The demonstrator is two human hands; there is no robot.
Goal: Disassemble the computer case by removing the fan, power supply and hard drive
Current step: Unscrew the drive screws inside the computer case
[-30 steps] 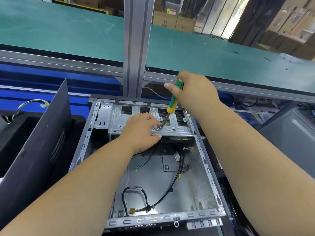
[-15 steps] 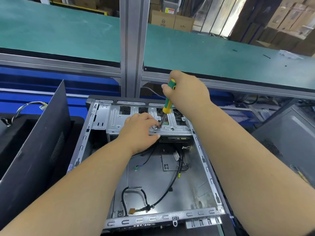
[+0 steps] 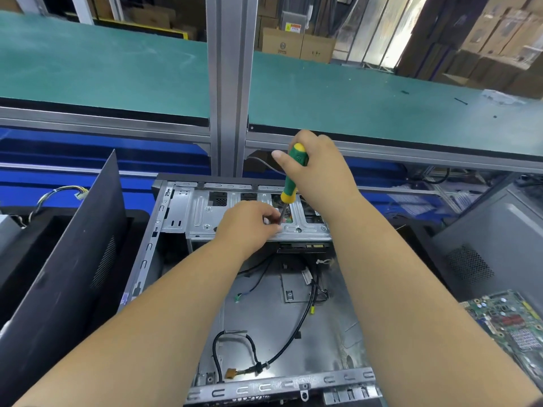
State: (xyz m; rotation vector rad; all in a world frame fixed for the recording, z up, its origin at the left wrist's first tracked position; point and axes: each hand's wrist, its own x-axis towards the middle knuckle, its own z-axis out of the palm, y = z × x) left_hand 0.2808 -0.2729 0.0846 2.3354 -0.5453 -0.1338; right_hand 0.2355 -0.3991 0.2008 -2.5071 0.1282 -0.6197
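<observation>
Screwdriver (image 3: 293, 174) gripped upright by right hand (image 3: 320, 168) at frame centre, shaft pinched by left hand (image 3: 249, 224), bracket (image 3: 305, 229) beneath.

Open grey computer case (image 3: 182, 218) lying flat, hard drive (image 3: 302, 247) under silver bracket (image 3: 202, 212)

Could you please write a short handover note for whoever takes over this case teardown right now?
Right hand grips the green-and-yellow screwdriver, tip down on the silver drive cage. Left hand pinches the shaft by the tip. The computer case lies open, with loose black cables inside; a motherboard lies outside, right. Left: free the cage and the drive under it.
</observation>
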